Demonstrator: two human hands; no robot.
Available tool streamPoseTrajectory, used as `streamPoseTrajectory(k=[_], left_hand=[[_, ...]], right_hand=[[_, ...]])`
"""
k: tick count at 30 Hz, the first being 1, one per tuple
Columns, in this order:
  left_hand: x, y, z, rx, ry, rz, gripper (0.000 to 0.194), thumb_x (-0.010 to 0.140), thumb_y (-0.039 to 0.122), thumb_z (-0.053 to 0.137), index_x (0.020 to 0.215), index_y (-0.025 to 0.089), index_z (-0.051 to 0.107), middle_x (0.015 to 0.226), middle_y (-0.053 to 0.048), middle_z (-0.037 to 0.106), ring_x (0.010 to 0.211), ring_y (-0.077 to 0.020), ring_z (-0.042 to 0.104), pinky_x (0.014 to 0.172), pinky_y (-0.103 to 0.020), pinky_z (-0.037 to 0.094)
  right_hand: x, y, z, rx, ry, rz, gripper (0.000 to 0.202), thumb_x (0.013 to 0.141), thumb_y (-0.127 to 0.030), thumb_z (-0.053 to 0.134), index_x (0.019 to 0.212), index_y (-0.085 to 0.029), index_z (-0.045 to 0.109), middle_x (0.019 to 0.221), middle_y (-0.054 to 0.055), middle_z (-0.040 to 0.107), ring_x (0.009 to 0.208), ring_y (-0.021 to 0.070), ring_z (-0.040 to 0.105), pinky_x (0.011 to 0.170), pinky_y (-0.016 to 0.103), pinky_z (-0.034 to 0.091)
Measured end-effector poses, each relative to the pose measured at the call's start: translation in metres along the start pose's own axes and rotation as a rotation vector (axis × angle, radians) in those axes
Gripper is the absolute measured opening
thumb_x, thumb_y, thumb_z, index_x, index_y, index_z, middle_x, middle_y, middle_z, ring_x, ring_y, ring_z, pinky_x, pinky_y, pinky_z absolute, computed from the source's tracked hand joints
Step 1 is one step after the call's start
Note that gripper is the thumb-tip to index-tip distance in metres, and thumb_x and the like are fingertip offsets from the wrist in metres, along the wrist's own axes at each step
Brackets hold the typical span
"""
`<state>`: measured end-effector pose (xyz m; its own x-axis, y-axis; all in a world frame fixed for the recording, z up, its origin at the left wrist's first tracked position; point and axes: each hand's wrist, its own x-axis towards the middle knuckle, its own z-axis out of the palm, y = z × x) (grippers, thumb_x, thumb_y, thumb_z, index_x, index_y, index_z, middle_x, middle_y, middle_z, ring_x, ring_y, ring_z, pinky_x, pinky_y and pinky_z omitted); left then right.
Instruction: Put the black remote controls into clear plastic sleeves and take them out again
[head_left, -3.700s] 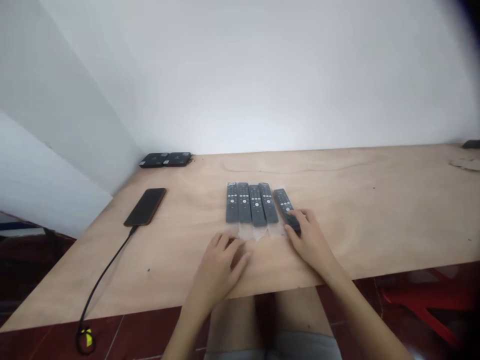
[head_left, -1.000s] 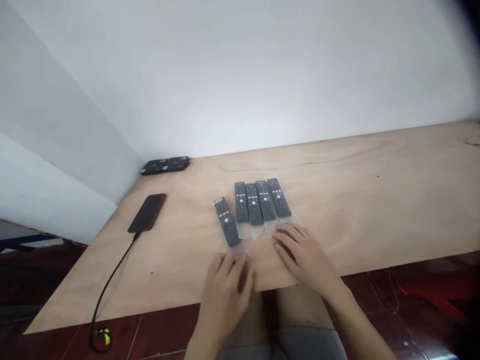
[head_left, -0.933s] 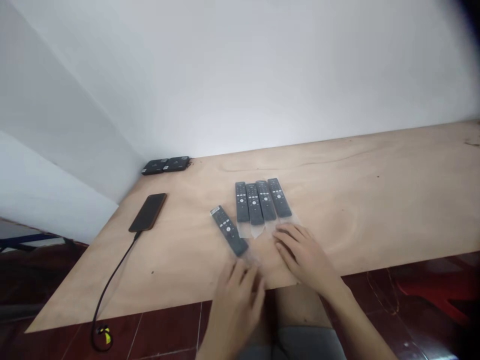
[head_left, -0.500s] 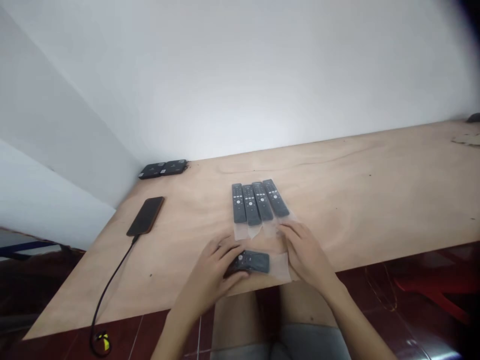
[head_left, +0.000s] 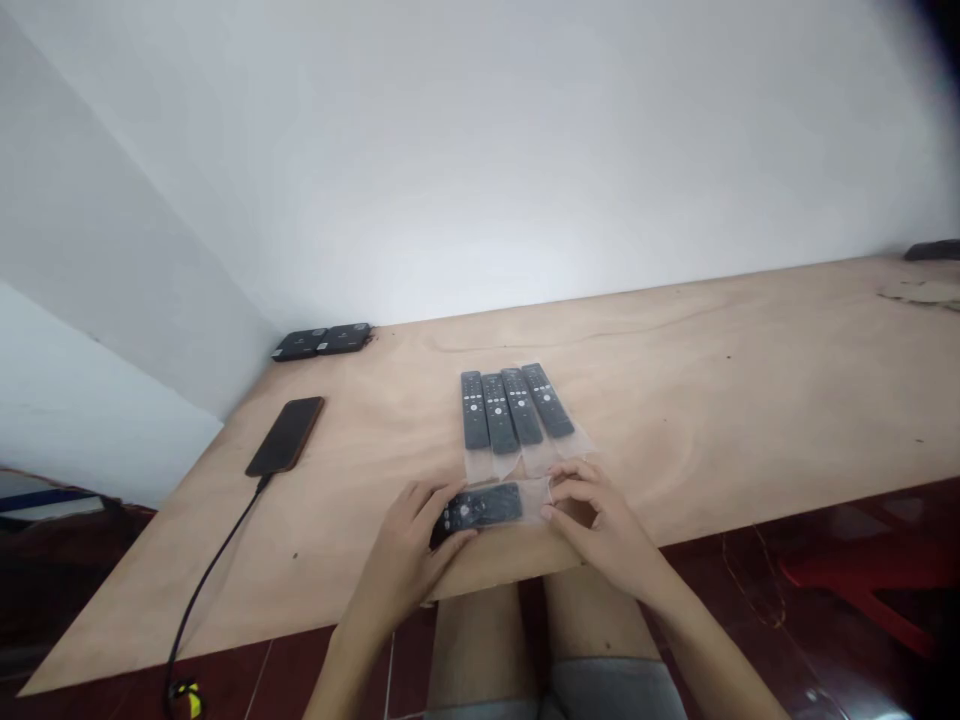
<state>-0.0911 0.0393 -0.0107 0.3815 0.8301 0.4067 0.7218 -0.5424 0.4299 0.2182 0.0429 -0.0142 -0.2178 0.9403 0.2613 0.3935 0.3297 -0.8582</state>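
Near the table's front edge, a black remote [head_left: 491, 505] in a clear plastic sleeve lies sideways between my hands. My left hand [head_left: 420, 530] grips its left end, fingers on the far side and thumb on the near side. The sleeve's loose right end [head_left: 535, 498] is pinched by the fingers of my right hand [head_left: 589, 510]. Just beyond, several sleeved remotes form a row, from the leftmost one [head_left: 475, 410] to the tilted rightmost one [head_left: 548, 400], with their loose sleeve ends toward me.
A phone [head_left: 286, 436] with a black cable [head_left: 214, 580] lies on the wooden table [head_left: 360, 440] at the left. Two black boxes [head_left: 343, 338] sit by the wall. A dark object [head_left: 932, 250] is at the far right, and a red stool [head_left: 862, 580] stands below the table.
The sideways remote has shifted left and slightly away from me, with my left hand on it. My right hand has closed on its sleeve end. The view has shifted slightly.
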Motion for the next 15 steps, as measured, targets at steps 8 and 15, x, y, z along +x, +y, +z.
streamPoseTrajectory(k=[8,15], left_hand=[[-0.004,-0.002,0.001,0.000,0.009,0.008,0.057,0.103,0.016,0.068,0.157,0.030,0.055,0.137,-0.012,0.065,0.127,-0.0308,0.064,0.108,-0.049,0.059],[-0.001,0.003,-0.002,-0.017,0.016,0.006,0.050,0.104,0.015,0.066,0.151,0.031,0.060,0.134,-0.011,0.065,0.126,-0.0306,0.064,0.108,-0.049,0.059]], right_hand=[[0.007,-0.009,0.000,0.346,-0.031,0.146,0.028,0.109,-0.031,0.062,0.093,-0.026,0.084,0.151,0.010,0.071,0.142,0.0328,0.066,0.118,0.055,0.054],[0.019,-0.018,0.009,0.356,-0.069,0.089,0.018,0.100,-0.031,0.074,0.108,-0.031,0.090,0.139,0.009,0.076,0.134,0.0317,0.071,0.111,0.049,0.060]])
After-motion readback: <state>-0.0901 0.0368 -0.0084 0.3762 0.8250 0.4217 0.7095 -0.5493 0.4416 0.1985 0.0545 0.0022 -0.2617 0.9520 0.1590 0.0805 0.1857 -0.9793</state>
